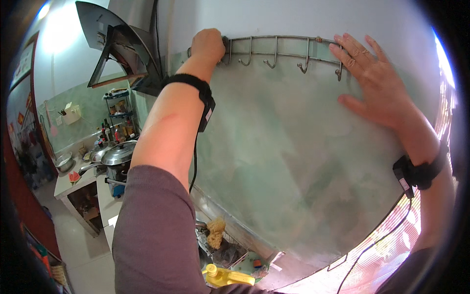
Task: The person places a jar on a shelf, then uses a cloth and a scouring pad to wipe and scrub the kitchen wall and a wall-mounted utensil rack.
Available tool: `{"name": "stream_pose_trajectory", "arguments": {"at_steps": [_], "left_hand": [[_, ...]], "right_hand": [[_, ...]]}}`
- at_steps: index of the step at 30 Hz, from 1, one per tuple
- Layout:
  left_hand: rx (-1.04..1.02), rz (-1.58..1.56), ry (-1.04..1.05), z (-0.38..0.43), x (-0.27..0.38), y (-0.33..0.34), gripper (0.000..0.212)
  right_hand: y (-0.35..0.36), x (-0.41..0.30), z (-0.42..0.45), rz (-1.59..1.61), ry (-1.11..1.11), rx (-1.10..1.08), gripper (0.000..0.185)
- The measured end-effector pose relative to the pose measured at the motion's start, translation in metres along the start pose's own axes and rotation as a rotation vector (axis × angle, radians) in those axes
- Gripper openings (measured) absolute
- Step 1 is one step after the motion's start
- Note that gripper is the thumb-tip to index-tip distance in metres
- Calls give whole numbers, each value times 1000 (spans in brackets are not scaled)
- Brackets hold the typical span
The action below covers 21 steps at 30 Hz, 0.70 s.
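A metal wall-mounted hook rack [276, 44] with several hooks runs across the upper part of the wall. My left hand [208, 46] is closed at the rack's left part, around a dark scrubbing pad [225, 41] that shows only at its edge; the fingers are mostly hidden behind the hand. At the rack's right end, my right hand [374, 75] lies spread against the wall, its fingertips by the last hook, holding nothing. Both wrists carry black straps with small cabled boxes.
A range hood [128, 47] juts out at upper left. Below it stand a lidded pot [119, 153], bottles and a small shelf rack [117, 104]. A yellow plastic bottle [229, 276] and a tan scrubber [216, 232] are low down. A patterned curtain [389, 235] hangs at right.
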<state>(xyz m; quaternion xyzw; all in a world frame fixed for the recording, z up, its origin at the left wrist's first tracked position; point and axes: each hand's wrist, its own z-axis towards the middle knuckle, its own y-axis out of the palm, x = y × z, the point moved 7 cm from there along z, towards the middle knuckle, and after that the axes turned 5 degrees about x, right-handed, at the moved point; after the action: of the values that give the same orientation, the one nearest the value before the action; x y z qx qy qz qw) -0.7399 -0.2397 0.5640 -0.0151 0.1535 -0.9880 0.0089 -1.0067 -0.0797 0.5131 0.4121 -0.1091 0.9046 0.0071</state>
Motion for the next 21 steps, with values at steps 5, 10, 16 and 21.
{"name": "stream_pose_trajectory", "arguments": {"at_steps": [5, 10, 16, 21], "left_hand": [[98, 35, -244, 7, -32, -32, 19], [170, -88, 43, -3, -11, -51, 19], [104, -148, 199, -8, 47, -40, 18], [123, -267, 245, -18, 59, -43, 15]], "right_hand": [[1, 0, 1, -2, -24, 20, 66], [2, 2, -1, -30, -4, 13, 65], [3, -1, 0, 1, -14, 36, 67], [6, 0, -1, 4, -5, 24, 68]]}}
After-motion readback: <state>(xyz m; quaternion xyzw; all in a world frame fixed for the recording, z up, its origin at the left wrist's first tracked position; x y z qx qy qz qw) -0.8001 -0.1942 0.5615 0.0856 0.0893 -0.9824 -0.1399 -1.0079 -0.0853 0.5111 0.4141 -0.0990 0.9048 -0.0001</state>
